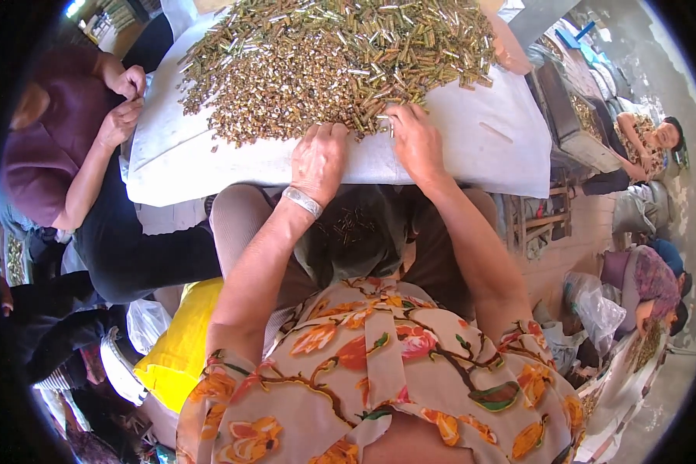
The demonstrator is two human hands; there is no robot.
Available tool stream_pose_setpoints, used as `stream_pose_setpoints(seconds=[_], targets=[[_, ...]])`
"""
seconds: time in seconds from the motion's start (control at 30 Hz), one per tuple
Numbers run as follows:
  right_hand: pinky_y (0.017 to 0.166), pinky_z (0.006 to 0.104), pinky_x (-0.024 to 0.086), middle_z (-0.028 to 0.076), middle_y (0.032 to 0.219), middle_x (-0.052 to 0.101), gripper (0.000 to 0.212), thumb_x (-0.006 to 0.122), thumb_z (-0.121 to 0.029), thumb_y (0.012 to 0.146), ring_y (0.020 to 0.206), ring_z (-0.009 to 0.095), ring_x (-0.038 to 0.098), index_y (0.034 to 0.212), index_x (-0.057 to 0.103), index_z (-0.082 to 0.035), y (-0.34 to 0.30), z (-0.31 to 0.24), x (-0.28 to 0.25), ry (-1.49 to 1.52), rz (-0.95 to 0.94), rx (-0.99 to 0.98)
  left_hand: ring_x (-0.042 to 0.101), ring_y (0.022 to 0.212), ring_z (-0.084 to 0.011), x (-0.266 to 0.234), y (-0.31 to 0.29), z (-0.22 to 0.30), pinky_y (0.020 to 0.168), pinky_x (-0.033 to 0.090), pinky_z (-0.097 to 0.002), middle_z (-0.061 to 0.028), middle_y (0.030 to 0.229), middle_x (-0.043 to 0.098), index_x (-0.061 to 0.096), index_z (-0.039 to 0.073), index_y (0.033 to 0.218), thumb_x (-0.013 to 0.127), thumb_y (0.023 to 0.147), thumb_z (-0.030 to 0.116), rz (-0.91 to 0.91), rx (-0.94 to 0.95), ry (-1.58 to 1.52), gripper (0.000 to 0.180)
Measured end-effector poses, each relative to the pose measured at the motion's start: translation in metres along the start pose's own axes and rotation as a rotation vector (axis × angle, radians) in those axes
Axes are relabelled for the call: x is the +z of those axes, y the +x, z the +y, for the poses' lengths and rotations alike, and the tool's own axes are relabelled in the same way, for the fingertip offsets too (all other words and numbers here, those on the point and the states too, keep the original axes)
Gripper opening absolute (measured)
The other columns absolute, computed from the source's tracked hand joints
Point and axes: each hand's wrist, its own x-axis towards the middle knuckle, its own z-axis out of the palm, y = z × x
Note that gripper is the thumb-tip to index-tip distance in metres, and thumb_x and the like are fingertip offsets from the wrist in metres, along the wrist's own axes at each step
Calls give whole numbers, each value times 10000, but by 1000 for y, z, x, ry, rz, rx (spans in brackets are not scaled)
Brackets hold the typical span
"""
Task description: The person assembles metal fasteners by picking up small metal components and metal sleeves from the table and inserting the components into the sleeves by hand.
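- The metal tube (391, 131) is showing at the fingertips of the right hand (419, 147), toward their 7 o'clock; its long axis is running roughly 12 to 6.
- The right hand is sitting nearer; its fingers are curling inward, but whether they are pinching the tube cannot be told.
- The left hand (319, 158) is placing its fingertips at the tube's 9 o'clock, bending onto the pile's edge; their grip is hidden.
- The pile (267, 100) is spreading from 10 to 2 o'clock over a white sheet (487, 166).
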Motion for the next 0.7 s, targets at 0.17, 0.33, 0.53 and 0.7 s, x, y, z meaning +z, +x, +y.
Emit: stream_pose_setpoints(seconds=[0.17, 0.33, 0.53, 0.7], targets=[[700, 439, 491, 101, 932, 604, 148, 591, -62, 859, 847, 346, 607, 998, 626, -101, -3, 11, 1, -25, -47, -33, 615, 822, -265, 1, -2, -3, 703, 523, -381, -102, 832, 602, 637, 88, 912, 571, 782, 53, 46, 49, -58, 150], [721, 395, 503, 114, 938, 586, 210, 596, -16, 833, 845, 317, 605, 1024, 636, -92, -2, 11, -8, 29, 8, -45, 655, 742, -221, -2, -7, -5, 670, 538, -332, -83, 819, 638, 671, 49, 889, 618, 805, 9, -3, -284, -540, 107], [755, 262, 480, 66, 994, 594, 212, 559, -8, 893, 827, 134, 592, 1098, 617, -14, -23, -33, -56, 627, -173, 179, 667, 881, -146, -35, -16, 15, 748, 553, -257, -73, 969, 666, 638, -19, 1032, 597, 916, 65, -160, -657, -1547, 149], [677, 274, 504, 100, 884, 596, 158, 537, -35, 927, 752, 153, 633, 1057, 628, -22, -50, -77, -80, 701, -157, 184, 672, 877, -182, -60, -34, 32, 775, 561, -282, -80, 982, 661, 608, -26, 1085, 595, 923, 86, -182, -669, -1704, 198]])
